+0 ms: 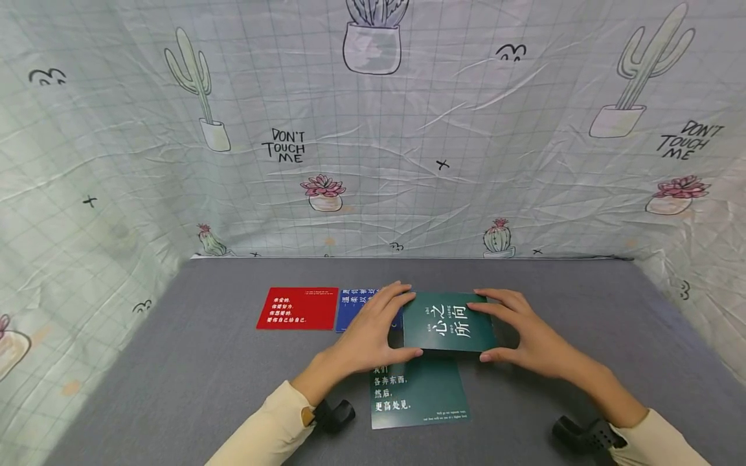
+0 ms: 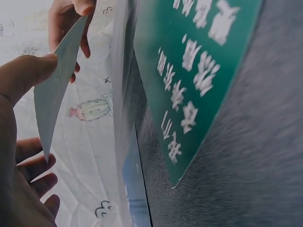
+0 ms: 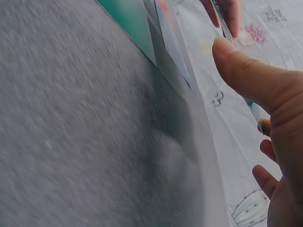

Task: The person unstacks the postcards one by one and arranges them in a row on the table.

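Observation:
Both hands hold a dark green card (image 1: 434, 333) with white characters, raised and tilted above the table. My left hand (image 1: 370, 333) grips its left end, thumb at the near edge and fingertips at the far edge. At the other end my right hand (image 1: 539, 343) pinches it between thumb and fingers. The card's pale back (image 2: 59, 87) shows in the left wrist view. Below lies a second green card (image 1: 419, 398), its far part hidden under the held one. A blue card (image 1: 350, 317) lies behind the left hand, partly covered by it.
Left of the blue card lies a red card (image 1: 297, 309) with white text. The grey table (image 1: 192, 375) ends at a cactus-print cloth (image 1: 384, 142) hanging behind and at both sides. Black wrist cameras sit on both wrists.

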The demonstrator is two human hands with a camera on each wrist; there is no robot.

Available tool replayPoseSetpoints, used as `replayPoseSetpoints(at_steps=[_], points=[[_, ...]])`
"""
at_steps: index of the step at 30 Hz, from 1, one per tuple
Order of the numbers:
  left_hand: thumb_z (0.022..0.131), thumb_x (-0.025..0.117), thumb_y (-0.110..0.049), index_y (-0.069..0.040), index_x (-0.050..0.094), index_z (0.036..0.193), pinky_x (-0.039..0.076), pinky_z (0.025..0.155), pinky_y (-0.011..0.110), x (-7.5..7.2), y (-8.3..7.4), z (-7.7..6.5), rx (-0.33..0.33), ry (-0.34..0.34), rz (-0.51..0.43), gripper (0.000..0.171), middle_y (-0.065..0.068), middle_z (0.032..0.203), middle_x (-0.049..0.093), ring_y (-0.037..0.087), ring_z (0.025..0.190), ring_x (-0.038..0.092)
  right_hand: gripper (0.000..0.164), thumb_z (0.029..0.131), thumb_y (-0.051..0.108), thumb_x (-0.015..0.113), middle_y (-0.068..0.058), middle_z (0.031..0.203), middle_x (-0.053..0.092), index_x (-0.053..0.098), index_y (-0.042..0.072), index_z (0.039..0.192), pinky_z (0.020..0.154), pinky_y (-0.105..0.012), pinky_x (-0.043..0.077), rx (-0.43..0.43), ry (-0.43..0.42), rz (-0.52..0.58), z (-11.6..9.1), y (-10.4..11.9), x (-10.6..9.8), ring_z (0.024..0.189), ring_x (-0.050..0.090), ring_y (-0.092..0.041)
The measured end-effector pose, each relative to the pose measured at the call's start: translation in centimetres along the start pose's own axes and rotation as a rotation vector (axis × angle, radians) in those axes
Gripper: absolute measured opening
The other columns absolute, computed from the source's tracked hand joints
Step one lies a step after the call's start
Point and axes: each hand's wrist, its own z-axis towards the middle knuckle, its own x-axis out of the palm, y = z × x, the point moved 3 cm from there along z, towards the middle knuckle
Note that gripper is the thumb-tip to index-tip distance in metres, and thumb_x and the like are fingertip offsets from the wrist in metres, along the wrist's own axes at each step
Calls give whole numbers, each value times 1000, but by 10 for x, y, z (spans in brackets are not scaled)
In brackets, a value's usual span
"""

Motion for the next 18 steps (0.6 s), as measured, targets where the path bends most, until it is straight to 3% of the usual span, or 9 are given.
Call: replayPoseSetpoints(at_steps=[18], points=[[77,72,-48,-14,45,142,17,114,42,15,16,34,-141,132,85,78,4,149,37,21,141,23,67,77,40,78,-9,146,38,55,18,136,92,-64,30,43,102,-13,13,-37,-6,131,24,-35]])
